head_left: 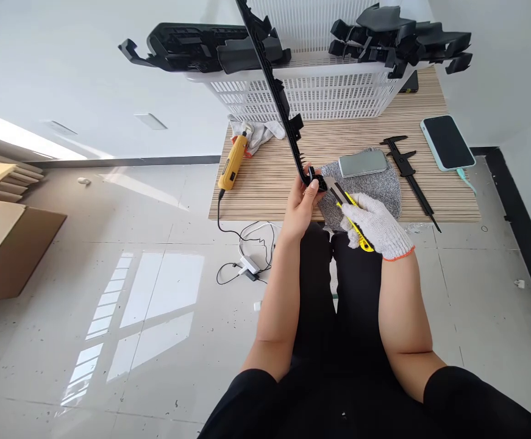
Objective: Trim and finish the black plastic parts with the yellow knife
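My bare left hand [302, 198] is closed around the lower end of a long black plastic trim piece [278, 97], which slants up and away past the basket. In my gloved right hand [375, 222] is a yellow utility knife [359, 230], gripped along its handle. Its blade points up and left, close to the trim piece's lower end; whether it touches cannot be made out. Under the hands a grey cloth [384, 189] lies on the table, with a grey-green flat block [363, 163] on top.
A white slatted basket [329, 97] with several black plastic parts stands at the table's [457, 198] back. A yellow rotary tool [233, 161] and a glove [260, 134] lie left; black calipers [409, 174] and a phone [448, 143] right. Cables [247, 244] trail on the floor.
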{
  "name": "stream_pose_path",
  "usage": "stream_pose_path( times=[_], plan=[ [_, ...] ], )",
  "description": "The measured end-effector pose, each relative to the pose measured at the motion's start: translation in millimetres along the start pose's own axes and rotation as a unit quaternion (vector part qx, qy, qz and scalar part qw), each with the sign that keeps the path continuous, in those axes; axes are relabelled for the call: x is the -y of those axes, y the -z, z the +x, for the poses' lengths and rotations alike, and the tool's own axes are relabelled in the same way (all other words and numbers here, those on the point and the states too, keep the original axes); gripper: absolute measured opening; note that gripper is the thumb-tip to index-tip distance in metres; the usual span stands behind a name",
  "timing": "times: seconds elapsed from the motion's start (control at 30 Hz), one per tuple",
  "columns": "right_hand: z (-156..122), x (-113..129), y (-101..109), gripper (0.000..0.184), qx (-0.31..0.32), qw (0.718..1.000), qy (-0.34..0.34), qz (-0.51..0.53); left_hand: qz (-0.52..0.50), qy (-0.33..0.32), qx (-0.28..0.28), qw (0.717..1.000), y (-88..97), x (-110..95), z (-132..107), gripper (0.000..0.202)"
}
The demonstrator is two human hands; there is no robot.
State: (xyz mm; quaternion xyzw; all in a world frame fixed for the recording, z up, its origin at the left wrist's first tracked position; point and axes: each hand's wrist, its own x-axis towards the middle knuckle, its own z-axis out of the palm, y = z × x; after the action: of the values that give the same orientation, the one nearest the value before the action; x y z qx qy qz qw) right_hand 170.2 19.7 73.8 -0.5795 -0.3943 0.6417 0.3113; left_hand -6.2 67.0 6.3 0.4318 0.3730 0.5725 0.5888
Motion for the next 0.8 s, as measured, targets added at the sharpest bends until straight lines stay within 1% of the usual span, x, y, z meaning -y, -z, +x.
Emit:
stream_pose_path(
  times=[0.3,0.47,0.6,0.7,0.8],
  plan=[
    [1.4,-3.0,1.2,0.023,0.002,1.0,0.016,-0.004,0.011,0.009,0.012,1.0,-0.2,-2.3,0.1,0.063],
    [0.6,-2.4,1.6,0.026,0.008,1.0,0.01,0.009,-0.005,0.031,0.022,0.999,-1.1,-6.3,-1.9,0.061],
    [0.4,-3.1,3.5,0.026,0.013,1.0,0.01,0.015,-0.022,0.024,0.012,0.999,-2.0,-7.3,-3.2,0.056],
    [1.3,-4.8,5.6,0.027,0.023,0.999,0.012,0.019,-0.029,0.028,-0.007,0.999,-3.1,-7.8,-3.5,0.051],
    [2.7,-6.3,7.3,0.029,0.03,0.999,0.011,0.017,-0.036,0.031,-0.016,0.999,-3.9,-8.5,-3.8,0.051]
  ],
)
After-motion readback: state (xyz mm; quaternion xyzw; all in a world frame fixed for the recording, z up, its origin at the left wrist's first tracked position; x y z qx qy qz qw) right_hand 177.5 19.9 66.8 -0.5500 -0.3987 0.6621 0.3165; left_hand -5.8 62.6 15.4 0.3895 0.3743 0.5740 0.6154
